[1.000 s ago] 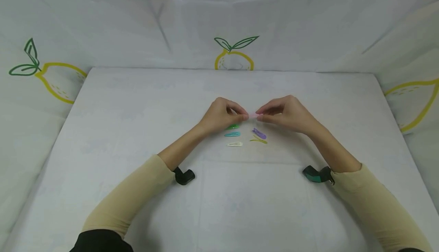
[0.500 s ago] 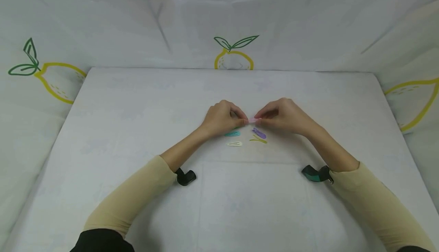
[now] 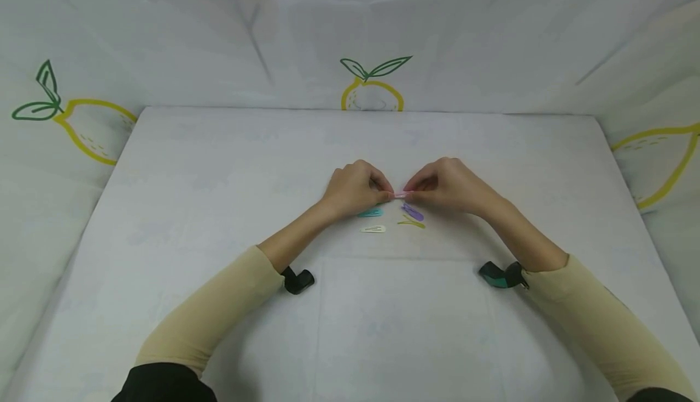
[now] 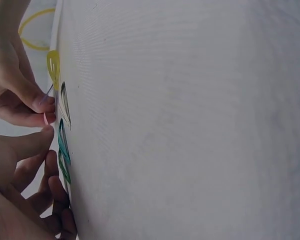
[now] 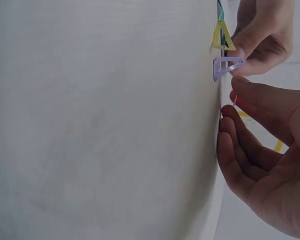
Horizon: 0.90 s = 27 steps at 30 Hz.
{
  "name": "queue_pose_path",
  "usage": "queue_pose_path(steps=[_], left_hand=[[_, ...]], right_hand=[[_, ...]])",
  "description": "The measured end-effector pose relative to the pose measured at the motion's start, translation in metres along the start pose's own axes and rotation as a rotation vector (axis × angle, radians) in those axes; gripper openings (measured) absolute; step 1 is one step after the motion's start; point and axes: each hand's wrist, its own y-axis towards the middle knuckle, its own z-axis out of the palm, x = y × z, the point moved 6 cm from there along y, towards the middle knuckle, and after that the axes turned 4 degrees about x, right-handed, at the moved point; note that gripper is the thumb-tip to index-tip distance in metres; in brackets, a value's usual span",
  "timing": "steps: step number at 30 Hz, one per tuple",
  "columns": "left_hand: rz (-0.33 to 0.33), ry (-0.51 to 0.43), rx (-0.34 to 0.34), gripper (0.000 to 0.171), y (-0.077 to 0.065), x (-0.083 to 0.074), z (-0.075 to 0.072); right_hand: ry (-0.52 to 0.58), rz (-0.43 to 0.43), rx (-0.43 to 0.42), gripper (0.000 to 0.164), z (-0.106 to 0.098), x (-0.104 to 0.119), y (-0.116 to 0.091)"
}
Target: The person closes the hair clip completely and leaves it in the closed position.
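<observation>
A pink snap hair clip [image 3: 402, 195] spans the small gap between my two hands. My left hand [image 3: 354, 188] pinches its left end between thumb and fingertips. Thumb and forefinger of my right hand [image 3: 451, 184] grip the other end. Close below lie a teal hair clip [image 3: 370, 212] and a white hair clip [image 3: 374, 229]. To their right, a purple hair clip [image 3: 412, 212] and a yellow hair clip [image 3: 411, 223] have their frames sprung apart. The green hair clip [image 4: 64, 170], beside the teal one in the left wrist view, is mostly hidden by my left hand in the head view.
A white cloth covers the table [image 3: 229, 165], whose far edge meets a white curtain [image 3: 306, 37] printed with lemons. Black wrist devices, one at the left cuff [image 3: 298, 282] and one at the right cuff [image 3: 500, 275], hang close to the tabletop.
Both hands have come slightly toward me and closer together, carrying the pink hair clip down near the others. The left hand now covers most of the green hair clip in the head view.
</observation>
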Motion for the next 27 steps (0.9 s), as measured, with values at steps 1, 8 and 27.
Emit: queue_pose_path(steps=[1,8,27], left_hand=[[0.001,0.005,0.0,0.01,-0.0002,-0.0007,0.0],[0.002,0.032,-0.008,0.009,-0.0006,-0.003,0.0004],[-0.029,0.062,0.005,0.009,-0.0013,-0.0044,0.0002]], right_hand=[[-0.003,-0.001,0.001,0.009,0.0002,0.0001,0.0001],[-0.02,-0.002,-0.006,0.009,0.001,0.0004,0.0009],[-0.063,0.017,-0.006,0.009,0.0014,0.0053,0.0037]])
